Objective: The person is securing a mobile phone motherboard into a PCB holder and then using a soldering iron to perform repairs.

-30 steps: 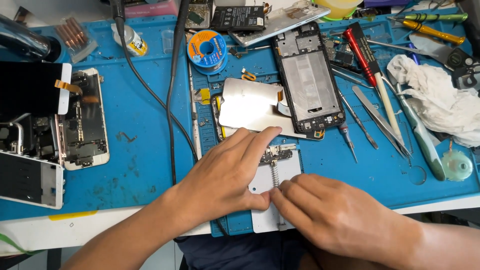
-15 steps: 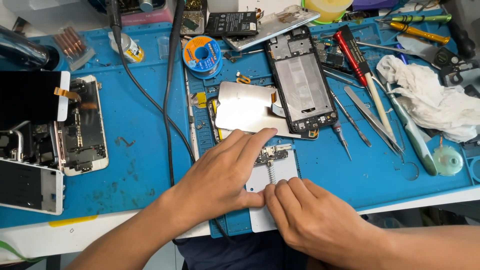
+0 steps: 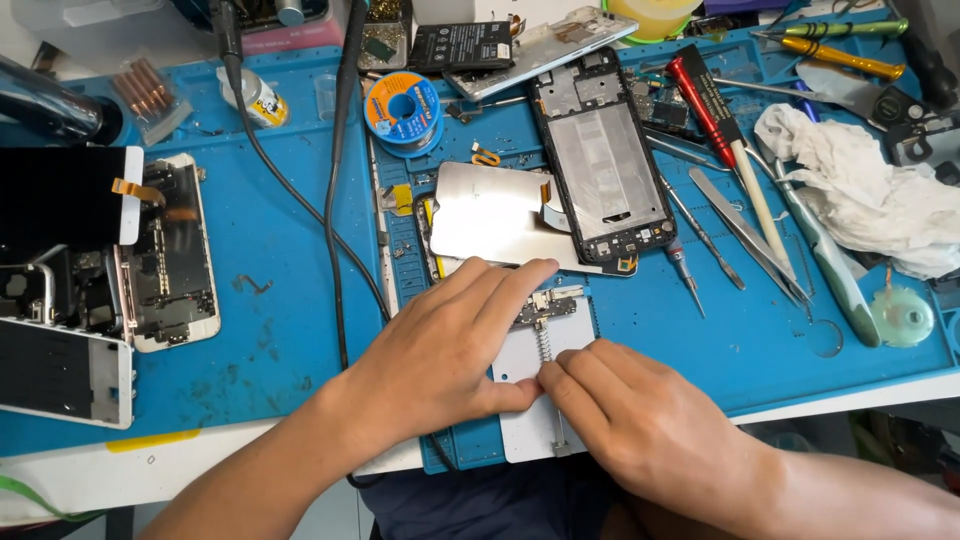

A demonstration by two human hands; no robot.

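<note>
Pressing both hands, left (image 3: 440, 350) and right (image 3: 640, 420), on white holder plate (image 3: 520, 360).

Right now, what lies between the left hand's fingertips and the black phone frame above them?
In the head view, a shiny metal plate lies between the left hand and the black phone frame.

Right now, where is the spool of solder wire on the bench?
In the head view, the spool of solder wire lies at the upper middle of the blue mat, right of the black cable and left of the opened phone frame.
</note>
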